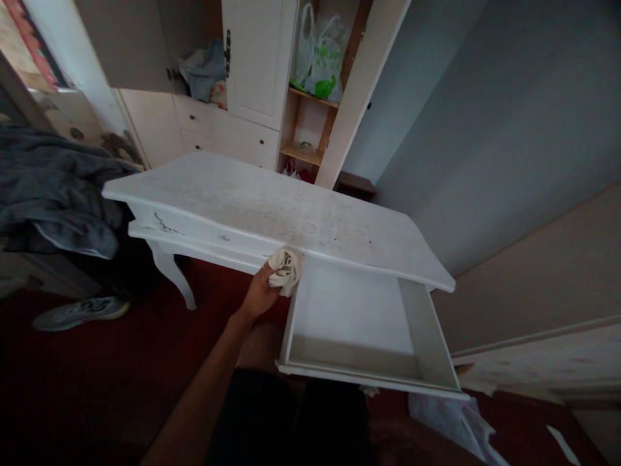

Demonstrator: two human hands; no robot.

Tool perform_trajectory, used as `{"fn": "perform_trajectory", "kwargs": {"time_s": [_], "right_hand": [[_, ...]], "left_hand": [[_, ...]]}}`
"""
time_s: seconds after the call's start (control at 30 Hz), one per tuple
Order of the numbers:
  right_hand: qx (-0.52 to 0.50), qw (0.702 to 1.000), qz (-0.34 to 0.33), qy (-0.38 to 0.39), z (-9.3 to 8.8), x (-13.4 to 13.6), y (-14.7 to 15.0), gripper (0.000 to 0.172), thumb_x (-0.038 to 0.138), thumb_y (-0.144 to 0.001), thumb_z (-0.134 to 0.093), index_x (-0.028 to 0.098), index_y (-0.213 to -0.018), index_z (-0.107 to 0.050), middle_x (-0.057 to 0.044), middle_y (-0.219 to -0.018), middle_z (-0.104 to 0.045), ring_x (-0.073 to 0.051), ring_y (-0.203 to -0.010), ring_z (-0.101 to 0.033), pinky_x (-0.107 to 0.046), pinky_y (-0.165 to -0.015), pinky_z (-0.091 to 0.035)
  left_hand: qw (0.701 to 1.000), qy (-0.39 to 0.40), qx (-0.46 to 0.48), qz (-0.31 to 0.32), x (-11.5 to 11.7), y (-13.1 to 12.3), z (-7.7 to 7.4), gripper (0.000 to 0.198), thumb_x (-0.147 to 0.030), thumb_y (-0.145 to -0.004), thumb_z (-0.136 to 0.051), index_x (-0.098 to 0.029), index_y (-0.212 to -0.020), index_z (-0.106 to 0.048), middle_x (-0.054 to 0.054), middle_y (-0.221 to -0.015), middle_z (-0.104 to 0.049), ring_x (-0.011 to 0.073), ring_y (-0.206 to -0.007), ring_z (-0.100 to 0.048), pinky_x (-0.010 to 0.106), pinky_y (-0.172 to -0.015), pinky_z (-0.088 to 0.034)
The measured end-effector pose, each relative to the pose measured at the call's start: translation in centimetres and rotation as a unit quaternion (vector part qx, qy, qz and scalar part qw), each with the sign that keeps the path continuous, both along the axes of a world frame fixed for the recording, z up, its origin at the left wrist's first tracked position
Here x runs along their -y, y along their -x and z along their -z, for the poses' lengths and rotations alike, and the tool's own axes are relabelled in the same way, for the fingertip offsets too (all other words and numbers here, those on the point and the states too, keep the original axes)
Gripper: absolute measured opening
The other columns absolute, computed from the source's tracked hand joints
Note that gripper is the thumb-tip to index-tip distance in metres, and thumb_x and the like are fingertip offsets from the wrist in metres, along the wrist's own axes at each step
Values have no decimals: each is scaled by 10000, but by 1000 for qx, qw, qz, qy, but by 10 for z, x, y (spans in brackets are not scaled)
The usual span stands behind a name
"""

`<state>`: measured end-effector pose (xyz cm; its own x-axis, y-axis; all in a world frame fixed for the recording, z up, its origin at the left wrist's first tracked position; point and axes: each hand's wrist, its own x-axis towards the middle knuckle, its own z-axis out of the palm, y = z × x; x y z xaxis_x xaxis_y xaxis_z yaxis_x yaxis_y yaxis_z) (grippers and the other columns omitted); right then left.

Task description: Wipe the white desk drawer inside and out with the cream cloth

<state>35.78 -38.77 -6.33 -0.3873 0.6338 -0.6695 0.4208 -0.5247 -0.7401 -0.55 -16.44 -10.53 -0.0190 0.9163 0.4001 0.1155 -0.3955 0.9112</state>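
Note:
My left hand point(261, 289) is closed around a bunched cream cloth point(286, 270). It presses the cloth to the front edge of a white desk point(242, 194), beside the left side of a pulled-out drawer point(354, 317). Inside the drawer only bare white panels show. Grey smudges mark the desk top near its middle. Low in the picture, in the shadow below the drawer front, lies my right hand point(395, 440); it is dark and blurred, and its fingers cannot be made out.
Behind the desk stands a white wardrobe point(259, 65) with open doors, holding clothes and plastic bags point(325, 61). Dark grey clothing point(53, 188) is heaped at the left. A shoe point(80, 312) lies on the red floor point(121, 375). A plastic bag point(449, 421) sits below the drawer's right corner.

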Motion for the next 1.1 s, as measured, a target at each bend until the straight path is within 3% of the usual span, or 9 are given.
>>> {"fn": "perform_trajectory", "kwargs": {"time_s": [0.1, 0.2, 0.37, 0.5, 0.7, 0.8, 0.93, 1.03, 1.1], "right_hand": [[15, 992, 126, 10, 23, -6, 2, 700, 630, -692, -835, 276, -1283, -710, -148, -1270, -703, -285, -1061, -707, -435, -888, -562], [2, 980, 198, 11, 25, -14, 20, 757, 694, -651, -835, 221, -1228, -708, -175, -1309, -677, -299, -1056, -708, -481, -920, -561], [5, 975, 220, 16, 13, -17, 37, 743, 758, -683, -778, 174, -1139, -714, -185, -1219, -713, -286, -968, -736, -452, -878, -580], [10, 974, 227, 9, 11, -17, 39, 758, 773, -678, -774, 170, -1130, -695, -177, -1158, -738, -277, -949, -743, -430, -868, -578], [35, 975, 221, 2, 22, -18, 39, 733, 771, -677, -768, 173, -1094, -689, -170, -1086, -757, -277, -919, -746, -418, -838, -577], [35, 975, 218, -3, 28, -18, 36, 728, 778, -677, -760, 178, -1082, -683, -161, -1046, -769, -288, -928, -747, -438, -855, -572], [35, 976, 214, -8, 31, -17, 35, 729, 785, -663, -767, 184, -1064, -668, -147, -1037, -777, -284, -921, -749, -457, -870, -567], [29, 977, 213, -12, 27, -17, 37, 731, 782, -649, -780, 182, -1049, -662, -150, -1058, -773, -280, -930, -749, -445, -872, -569], [23, 975, 219, -12, 24, -16, 39, 717, 763, -646, -796, 182, -1046, -669, -151, -1076, -769, -280, -947, -746, -434, -879, -569]], "left_hand": [[999, 12, -6, 31, -2, 5, -2, 366, -192, -672, -631, -193, -1028, -713, 104, -1062, -744, 289, -1117, -643, 486, -1100, -442], [998, 19, -14, 63, 5, 11, -4, 332, -192, -662, -639, -197, -980, -734, 98, -1026, -753, 281, -1089, -650, 479, -1104, -441], [991, 89, 8, 99, 43, 15, 0, 317, -174, -640, -692, -169, -950, -762, 85, -965, -764, 285, -1007, -677, 483, -1034, -497], [983, 131, 79, 106, 86, 12, 4, 326, -229, -723, -740, -187, -1046, -760, 85, -1035, -760, 279, -996, -690, 470, -997, -527], [989, 93, 46, 109, 125, 21, 5, 372, -296, -730, -826, -191, -1082, -769, 141, -1216, -710, 286, -1095, -679, 431, -1011, -526], [989, 67, 5, 130, 131, 31, 5, 335, -293, -783, -784, -203, -1106, -773, 146, -1195, -726, 275, -1105, -678, 419, -1021, -518], [972, 95, -41, 209, 126, 44, 4, 196, -224, -829, -689, -225, -987, -804, 96, -1107, -769, 251, -1029, -704, 389, -963, -546], [958, 105, -89, 252, 114, 48, 6, 265, -140, -792, -620, -249, -933, -817, 54, -1043, -789, 239, -1019, -708, 362, -947, -548], [957, 103, -112, 247, 106, 46, 11, 318, -108, -754, -591, -249, -926, -819, 47, -1036, -793, 239, -1026, -707, 352, -945, -546]]}}
